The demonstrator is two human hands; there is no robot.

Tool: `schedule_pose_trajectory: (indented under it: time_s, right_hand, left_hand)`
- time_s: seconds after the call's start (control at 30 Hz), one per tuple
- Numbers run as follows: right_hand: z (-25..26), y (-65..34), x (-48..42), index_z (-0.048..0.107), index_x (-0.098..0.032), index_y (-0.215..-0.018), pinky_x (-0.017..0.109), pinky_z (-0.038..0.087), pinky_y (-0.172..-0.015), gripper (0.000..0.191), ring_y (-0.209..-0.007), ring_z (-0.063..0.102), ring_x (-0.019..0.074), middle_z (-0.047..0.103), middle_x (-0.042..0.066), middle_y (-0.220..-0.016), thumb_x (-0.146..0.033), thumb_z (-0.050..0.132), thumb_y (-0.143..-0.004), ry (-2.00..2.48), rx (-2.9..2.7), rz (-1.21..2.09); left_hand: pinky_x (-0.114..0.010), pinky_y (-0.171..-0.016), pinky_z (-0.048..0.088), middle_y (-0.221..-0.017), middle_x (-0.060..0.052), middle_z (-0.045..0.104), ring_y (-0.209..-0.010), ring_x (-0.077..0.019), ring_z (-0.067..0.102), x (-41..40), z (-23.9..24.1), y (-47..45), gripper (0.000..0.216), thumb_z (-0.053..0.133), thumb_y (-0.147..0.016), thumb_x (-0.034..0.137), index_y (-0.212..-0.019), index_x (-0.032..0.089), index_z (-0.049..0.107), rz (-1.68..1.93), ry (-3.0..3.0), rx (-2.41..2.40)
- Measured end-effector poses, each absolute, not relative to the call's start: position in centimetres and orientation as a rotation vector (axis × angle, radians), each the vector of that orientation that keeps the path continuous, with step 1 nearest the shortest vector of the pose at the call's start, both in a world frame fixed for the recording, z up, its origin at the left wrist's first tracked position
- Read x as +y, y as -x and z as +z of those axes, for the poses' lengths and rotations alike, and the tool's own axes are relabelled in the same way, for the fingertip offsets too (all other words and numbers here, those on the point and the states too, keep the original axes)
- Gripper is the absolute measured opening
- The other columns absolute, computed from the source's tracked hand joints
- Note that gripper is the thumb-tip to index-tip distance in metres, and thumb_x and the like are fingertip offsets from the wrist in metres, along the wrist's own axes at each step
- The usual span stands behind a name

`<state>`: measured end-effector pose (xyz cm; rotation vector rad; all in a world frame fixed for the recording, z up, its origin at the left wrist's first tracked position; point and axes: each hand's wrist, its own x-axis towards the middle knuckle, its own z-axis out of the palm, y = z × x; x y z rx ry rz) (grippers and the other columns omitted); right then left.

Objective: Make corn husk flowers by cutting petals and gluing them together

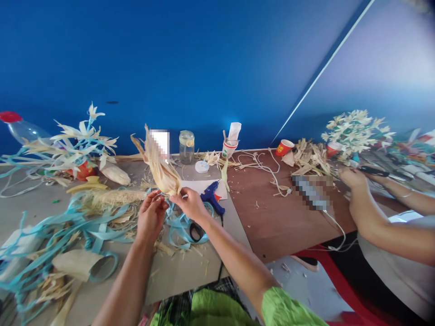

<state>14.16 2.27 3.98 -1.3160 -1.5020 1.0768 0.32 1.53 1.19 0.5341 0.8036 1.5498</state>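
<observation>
A dried corn husk (pixel 163 174) stands upright in front of me, its pale leaves gathered at the bottom and pointed at the top. My right hand (pixel 190 203) pinches its lower end between thumb and fingers. Curled at the same gathered end, my left hand (pixel 151 215) has its fingertips pressed together on the husk; the exact grip is partly hidden. Just right of my right hand, a blue glue gun (pixel 214 198) lies on white paper (pixel 195 184). Light-blue ribbon (pixel 183 231) and a black-rimmed ring (pixel 196 232) lie beneath my right wrist.
Tangled blue ribbons (pixel 102 231), husk scraps and a cardboard tube (pixel 76 265) cover the left side. A glass jar (pixel 186 147) and paper cup (pixel 229 148) stand along the wall. White cable (pixel 261 165) crosses the brown board (pixel 261 217). A co-worker's arms (pixel 377 213) reach in at right.
</observation>
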Motion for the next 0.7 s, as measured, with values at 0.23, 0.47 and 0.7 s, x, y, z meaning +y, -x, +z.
schedule_pose_trajectory:
  time_s: [0.23,0.47,0.7]
  right_hand:
    - [3.9,-15.3,2.3,0.053,-0.015,-0.07,0.021,0.034,-0.051,0.035,-0.054,0.045,0.0099,0.054,-0.001,-0.064,-0.051,0.056,-0.072,1.343,-1.357,1.054]
    - [2.7,-15.4,2.3,0.06,-0.013,-0.08,0.025,0.043,-0.065,0.036,-0.069,0.057,0.0157,0.064,0.006,-0.078,-0.048,0.057,-0.072,1.332,-1.443,0.972]
    - [2.8,-15.2,1.9,0.059,-0.013,-0.08,0.023,0.04,-0.058,0.032,-0.06,0.05,0.0117,0.06,0.003,-0.075,-0.045,0.058,-0.074,1.293,-1.422,1.009]
  left_hand:
    - [-0.021,-0.06,0.047,-0.08,0.001,0.061,-0.06,-0.0072,0.059,1.1,1.5,-0.6,0.036,0.071,-0.06,0.008,-0.094,0.019,0.066,1.535,-0.617,0.794]
    - [-0.025,-0.068,0.049,-0.084,0.0,0.063,-0.065,-0.0082,0.061,1.1,1.3,-0.6,0.039,0.073,-0.064,0.012,-0.1,0.021,0.064,1.512,-0.657,0.766]
    - [-0.022,-0.06,0.046,-0.075,-0.001,0.061,-0.061,-0.0074,0.056,1.0,1.5,-0.5,0.028,0.072,-0.07,0.021,-0.096,0.018,0.066,1.513,-0.545,0.751]
